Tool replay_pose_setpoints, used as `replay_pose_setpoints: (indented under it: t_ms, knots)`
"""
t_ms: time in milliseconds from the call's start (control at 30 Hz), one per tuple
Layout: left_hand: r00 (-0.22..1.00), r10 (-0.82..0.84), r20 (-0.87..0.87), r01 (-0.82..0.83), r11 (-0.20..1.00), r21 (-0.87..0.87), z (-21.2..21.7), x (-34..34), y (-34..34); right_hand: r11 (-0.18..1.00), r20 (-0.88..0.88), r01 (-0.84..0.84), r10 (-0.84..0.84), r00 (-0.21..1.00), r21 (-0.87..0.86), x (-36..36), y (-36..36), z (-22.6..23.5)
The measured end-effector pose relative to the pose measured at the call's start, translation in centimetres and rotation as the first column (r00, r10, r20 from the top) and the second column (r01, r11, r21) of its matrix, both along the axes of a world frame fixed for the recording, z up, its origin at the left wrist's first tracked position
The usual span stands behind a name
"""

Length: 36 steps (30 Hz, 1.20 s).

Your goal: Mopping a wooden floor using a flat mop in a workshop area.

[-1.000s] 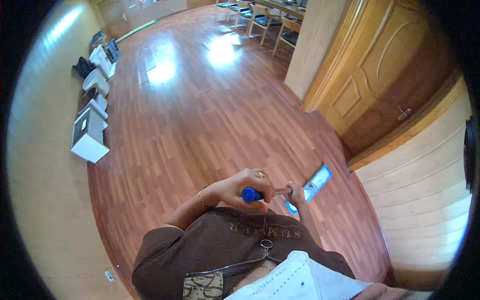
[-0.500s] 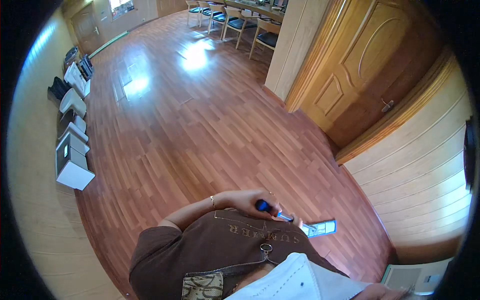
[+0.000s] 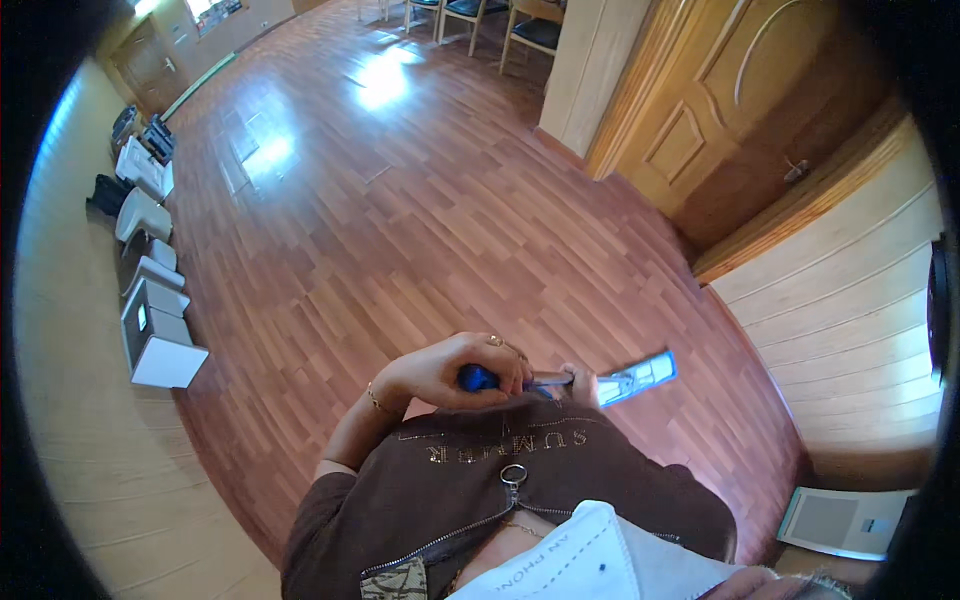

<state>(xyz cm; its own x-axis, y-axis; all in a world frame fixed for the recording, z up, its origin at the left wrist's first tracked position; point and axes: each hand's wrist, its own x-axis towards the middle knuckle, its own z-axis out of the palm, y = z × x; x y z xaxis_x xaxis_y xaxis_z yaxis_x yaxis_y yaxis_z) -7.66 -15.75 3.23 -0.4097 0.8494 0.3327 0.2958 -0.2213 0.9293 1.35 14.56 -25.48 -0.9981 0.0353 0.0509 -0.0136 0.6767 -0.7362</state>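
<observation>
Light, stiff flat mop, gripped at its end and lower down

The flat mop [image 3: 640, 378] slants from in front of the chest to the right, its blue-edged head appearing to rest on the wood-plank floor [image 3: 350, 250]. It looks light; its slim pole [image 3: 550, 379] seems rigid and smooth, so a loose hold could let it twist. The head probably swivels, with a soft pad beneath, and nothing about it looks fragile. The blue end grip [image 3: 478, 377] and the pole below it are the sound places to hold.

The left hand [image 3: 450, 365] has its fingers wrapped around that grip. The right hand [image 3: 582, 383], partly hidden, appears closed around the pole nearer the head.

Beyond the head stands a panelled wooden door [image 3: 740, 140]; a white box-shaped unit [image 3: 170, 362] sits by the left wall, wooden chairs [image 3: 535, 32] farther off.
</observation>
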Motion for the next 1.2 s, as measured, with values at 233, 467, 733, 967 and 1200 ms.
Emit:
replay_pose_setpoints:
  t_ms: [233, 467, 733, 967, 1200]
  knots:
    - [0.984, 0.178, 0.018, -0.175, 0.980, -0.100, 0.7, -0.6, -2.3, 0.987, 0.086, -0.140, 0.132, 0.987, 0.084, -8.8, -3.4, 4.9]
    - [0.927, 0.371, -0.054, -0.375, 0.912, -0.168, 0.5, -5.0, -1.2, 0.942, -0.150, -0.333, 0.335, 0.930, 0.039, -21.8, -3.4, 1.7]
    - [0.752, 0.633, -0.183, -0.657, 0.742, -0.136, -2.1, -8.4, 1.0, 0.770, -0.080, -0.621, 0.635, 0.768, 0.148, -35.1, -6.0, 1.8]
    - [0.641, 0.742, -0.197, -0.768, 0.617, -0.175, -3.8, -6.7, 0.2, 0.605, -0.014, -0.764, 0.786, 0.618, 0.226, -39.4, -13.9, -1.3]
    - [0.336, 0.882, -0.330, -0.935, 0.268, -0.233, -2.3, -1.2, -0.8, 0.331, 0.057, -0.920, 0.935, 0.350, 0.212, -37.7, -24.2, 0.2]
